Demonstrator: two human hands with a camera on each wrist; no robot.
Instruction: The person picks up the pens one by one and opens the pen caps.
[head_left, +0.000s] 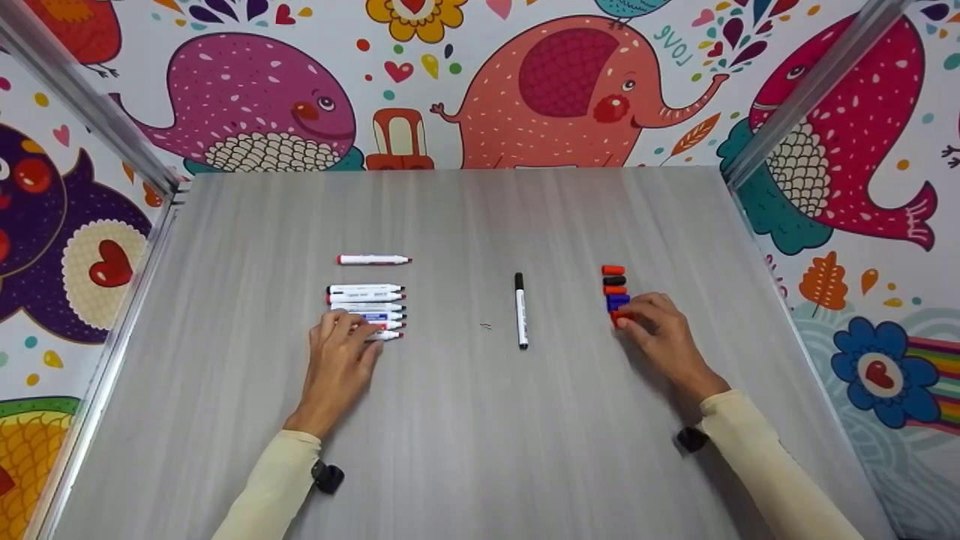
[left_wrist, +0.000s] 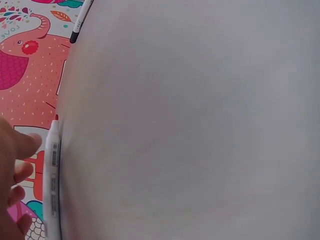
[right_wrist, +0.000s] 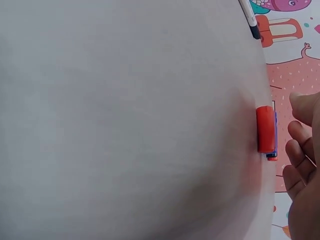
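On the left of the table, uncapped white markers lie side by side in a row (head_left: 366,298). My left hand (head_left: 339,352) is over the near end of this row, its fingers loosely bent and covering parts of the nearest markers. A red-tipped marker (left_wrist: 52,180) lies beside these fingers in the left wrist view. On the right, a column of loose marker caps, red, black and blue, ends in a red cap (right_wrist: 266,129). My right hand (head_left: 664,337) is at this cap, thumb and fingers relaxed; in the right wrist view a gap shows between them.
One capped black marker (head_left: 521,311) lies upright in the middle of the table. Another uncapped red marker (head_left: 373,259) is apart, beyond the row. Small dark marks (head_left: 486,325) show on the tabletop. Patterned walls with metal edge rails (head_left: 112,345) border the table.
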